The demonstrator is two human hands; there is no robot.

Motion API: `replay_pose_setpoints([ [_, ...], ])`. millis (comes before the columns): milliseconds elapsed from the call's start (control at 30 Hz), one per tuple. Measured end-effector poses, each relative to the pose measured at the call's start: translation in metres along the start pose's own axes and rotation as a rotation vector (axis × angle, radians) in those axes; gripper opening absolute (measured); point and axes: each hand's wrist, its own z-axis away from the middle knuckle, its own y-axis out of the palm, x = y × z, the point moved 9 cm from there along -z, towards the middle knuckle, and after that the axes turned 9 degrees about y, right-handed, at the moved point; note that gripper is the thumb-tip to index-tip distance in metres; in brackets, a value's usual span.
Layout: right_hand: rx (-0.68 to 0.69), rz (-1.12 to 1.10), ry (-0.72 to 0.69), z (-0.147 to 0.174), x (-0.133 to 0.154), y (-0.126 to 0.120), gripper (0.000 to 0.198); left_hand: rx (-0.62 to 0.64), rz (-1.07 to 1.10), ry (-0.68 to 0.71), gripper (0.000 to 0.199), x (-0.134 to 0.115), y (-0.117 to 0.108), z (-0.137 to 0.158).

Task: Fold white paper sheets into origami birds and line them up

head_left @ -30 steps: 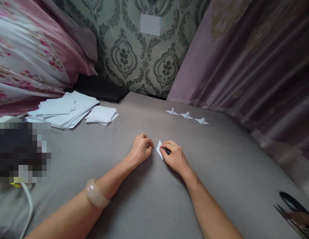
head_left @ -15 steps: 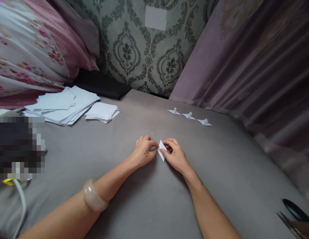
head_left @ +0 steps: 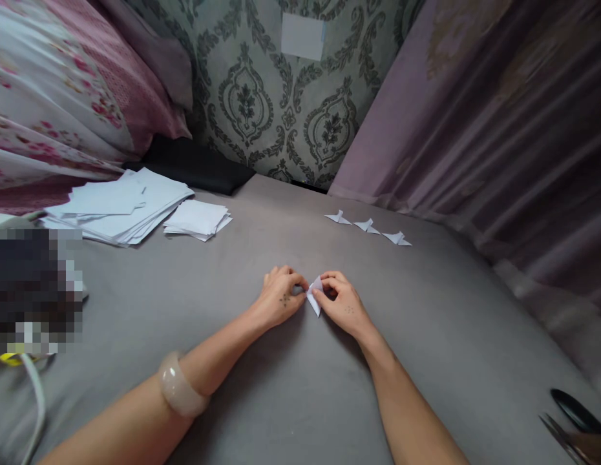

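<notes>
Between my two hands is a small folded piece of white paper [head_left: 315,301], pointed at its top and bottom ends. My left hand [head_left: 282,296] pinches its left edge between thumb and fingertips. On the other side, my right hand [head_left: 343,300] grips it, thumb on the near face and fingers behind. The fingertips partly hide the paper. Farther back to the right, several small folded paper pieces, among them a middle one [head_left: 367,226], form a slanting row on the grey cloth surface [head_left: 300,400].
A large stack of white paper [head_left: 111,210] and a smaller stack of paper squares [head_left: 196,218] lie at the back left. Behind them is a black flat item [head_left: 198,165]. Scissors [head_left: 559,436] and a dark oblong object [head_left: 579,411] rest at the lower right. A white cable [head_left: 37,394] runs at left.
The upper part of the folded paper has tilted to the right and shows a shaded face. My right fingers have shifted slightly with it; my left hand stays nearly in place.
</notes>
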Motion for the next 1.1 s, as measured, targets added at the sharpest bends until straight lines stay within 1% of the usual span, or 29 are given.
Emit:
replay_pose_setpoints([
  [200,-0.047,0.018,-0.015,-0.0001,-0.0022,-0.0009,0.013,0.02,-0.015,-0.007,0.019,-0.001,0.0004,0.0009],
  [600,-0.057,0.031,-0.004,0.0004,-0.0009,-0.0015,0.015,0.009,-0.016,-0.023,0.024,-0.0012,0.0002,0.0014],
  [767,-0.054,0.023,-0.006,0.0,-0.0015,-0.0012,0.016,-0.008,-0.023,-0.044,0.017,0.0001,-0.0003,0.0002],
  [1100,-0.052,0.023,-0.03,-0.0016,-0.0034,0.0001,0.017,-0.054,-0.078,-0.079,0.016,0.0024,0.0008,-0.0027],
])
